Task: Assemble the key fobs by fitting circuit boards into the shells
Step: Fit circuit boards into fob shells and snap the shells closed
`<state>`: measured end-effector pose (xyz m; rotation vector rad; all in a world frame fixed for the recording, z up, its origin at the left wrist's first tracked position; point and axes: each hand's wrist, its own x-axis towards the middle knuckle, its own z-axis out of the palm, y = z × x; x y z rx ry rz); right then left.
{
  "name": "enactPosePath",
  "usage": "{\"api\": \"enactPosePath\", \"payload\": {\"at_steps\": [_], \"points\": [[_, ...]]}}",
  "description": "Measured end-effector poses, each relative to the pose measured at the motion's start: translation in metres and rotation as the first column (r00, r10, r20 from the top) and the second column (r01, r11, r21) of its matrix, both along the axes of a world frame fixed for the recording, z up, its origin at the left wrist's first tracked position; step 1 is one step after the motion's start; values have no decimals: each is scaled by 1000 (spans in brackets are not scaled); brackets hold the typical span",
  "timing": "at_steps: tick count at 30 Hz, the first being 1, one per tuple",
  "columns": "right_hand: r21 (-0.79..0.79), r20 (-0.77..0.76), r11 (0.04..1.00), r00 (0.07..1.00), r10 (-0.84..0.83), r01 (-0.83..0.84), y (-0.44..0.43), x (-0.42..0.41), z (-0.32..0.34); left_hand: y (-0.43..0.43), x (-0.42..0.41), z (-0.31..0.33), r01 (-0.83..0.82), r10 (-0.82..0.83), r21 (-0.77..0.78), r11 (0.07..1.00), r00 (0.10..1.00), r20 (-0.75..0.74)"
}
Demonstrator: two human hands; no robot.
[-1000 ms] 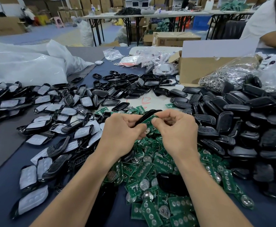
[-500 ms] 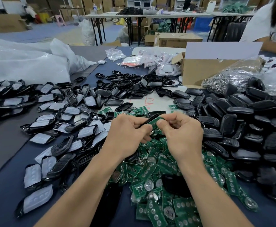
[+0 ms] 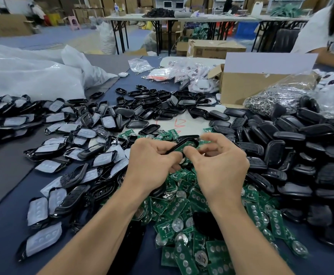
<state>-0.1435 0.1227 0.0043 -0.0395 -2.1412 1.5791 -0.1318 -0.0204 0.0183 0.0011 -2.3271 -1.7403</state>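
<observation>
Blue-grey tabletop (image 3: 5, 235) carries, nearest the camera, a heap of green circuit boards (image 3: 182, 253). Just above the heap the left hand (image 3: 152, 163) grips a black shell (image 3: 190, 140), fingers curled round its near end. A moment ago the right hand (image 3: 219, 167) pinched a board (image 3: 180, 148) at the shell's mouth. Now that board lies inside the rim with the right thumb pressing on it. The right fingers have lifted and arch over the far end; blur hides whether they touch, so I cannot tell its grip. The board looks nearly seated, probably needing one firm press. Farther off, loose shells (image 3: 281, 147) are piled on both sides, with a cardboard box (image 3: 241, 90) behind.
</observation>
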Motion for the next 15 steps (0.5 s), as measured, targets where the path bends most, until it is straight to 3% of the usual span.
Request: {"api": "enactPosePath", "payload": {"at_steps": [3,5,8,11,14,15], "points": [[-81,84,981,980,182,-176,1,-4,-1,-3,-1,0,8,-8,4,1000,1000,-8],[-158,108,955,957,269,-251,2,-5,-1,-3,-1,0,18,-20,-79,997,1000,-17],[-161,138,952,949,282,-259,6,-8,-3,-1,1,-2,18,-27,-230,973,999,-38],[-131,167,960,949,269,-249,6,-7,-2,1,0,1,12,-22,-263,965,999,-37],[-117,170,965,953,251,-233,0,-6,-1,-4,0,9,-114,73,-346,931,989,-127],[-80,174,967,952,253,-242,-3,-5,-1,-10,0,15,-178,139,-301,937,979,-146]]}}
